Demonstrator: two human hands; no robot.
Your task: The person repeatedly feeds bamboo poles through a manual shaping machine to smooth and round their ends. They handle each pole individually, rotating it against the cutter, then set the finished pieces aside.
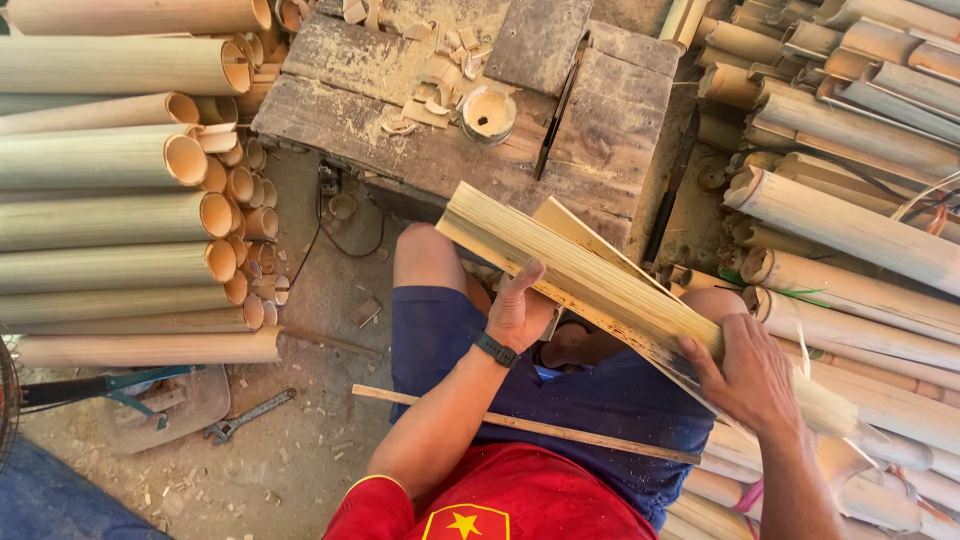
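Fingers curled shut around its upper edge, the left hand (pixel 517 310) grips a bundle of split bamboo slats (pixel 585 275) near the middle, thumb pressed on the near face. The right hand (pixel 745 372) closes over the same bundle lower down, fingers wrapped across the top and the thumb reaching along the side. Held by both hands, the pale slats run on a diagonal from upper left to lower right, above the seated person's bare knees and blue shorts (pixel 600 400). A black wristband (pixel 494 349) sits on the left wrist; a red shirt with a yellow star (pixel 500 505) fills the bottom edge.

1 thin bamboo stick (pixel 520 424) lies across the lap, beneath the forearms. Just ahead of the knees stands a worn wooden work block (pixel 400 110) scattered with curled shavings, with 1 short cut bamboo ring (pixel 488 113) on top, well apart from the hands. To the left, a stack of round bamboo tubes (pixel 110 215) lies with open ends facing inward; to the right, a heap of split bamboo halves (pixel 860 200) rises beside the right arm. On the dusty concrete floor (pixel 300 440) at lower left rests 1 adjustable wrench (pixel 245 416), near a flat metal base (pixel 165 405).
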